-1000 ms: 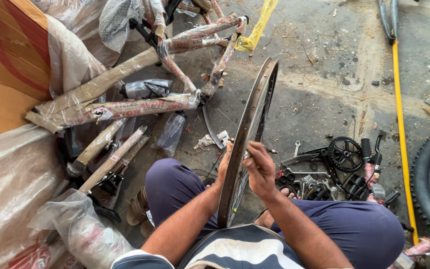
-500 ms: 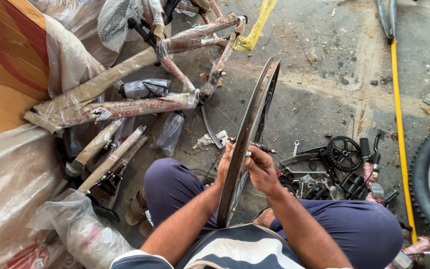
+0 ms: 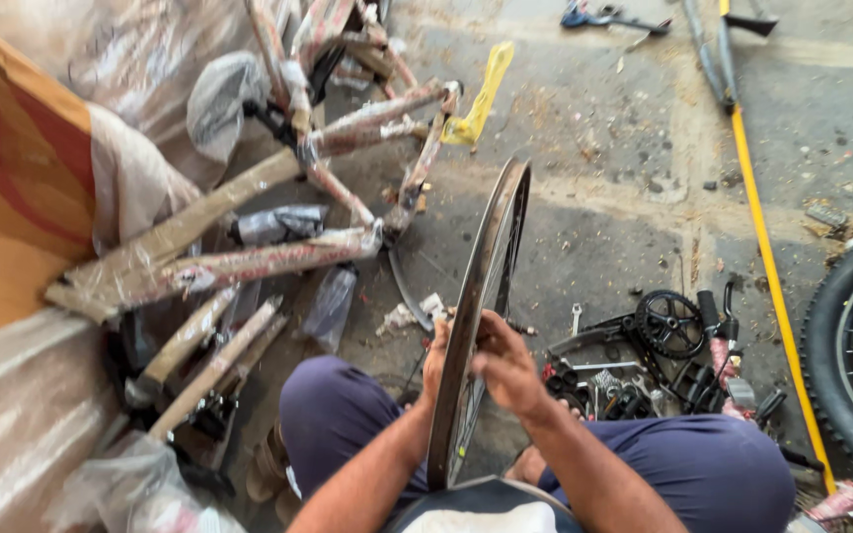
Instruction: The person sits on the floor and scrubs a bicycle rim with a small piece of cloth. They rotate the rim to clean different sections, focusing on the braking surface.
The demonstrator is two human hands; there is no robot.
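Little has shifted since the earlier frame: both hands stay on the rim (image 3: 476,316), which stands upright on edge between the knees, with only the view nudged slightly. Right hand (image 3: 507,367) curls closed over the rim's edge while the left hand (image 3: 436,357) presses its far side, its grip mostly hidden. Working well here likely means bracing the rim steady between the legs and keeping fingers clear of the spokes (image 3: 466,415).

Wrapped bicycle frame (image 3: 249,247) at upper left, beside cardboard box (image 3: 12,197); crank parts (image 3: 668,326) at right; tyre (image 3: 846,345) at right edge.
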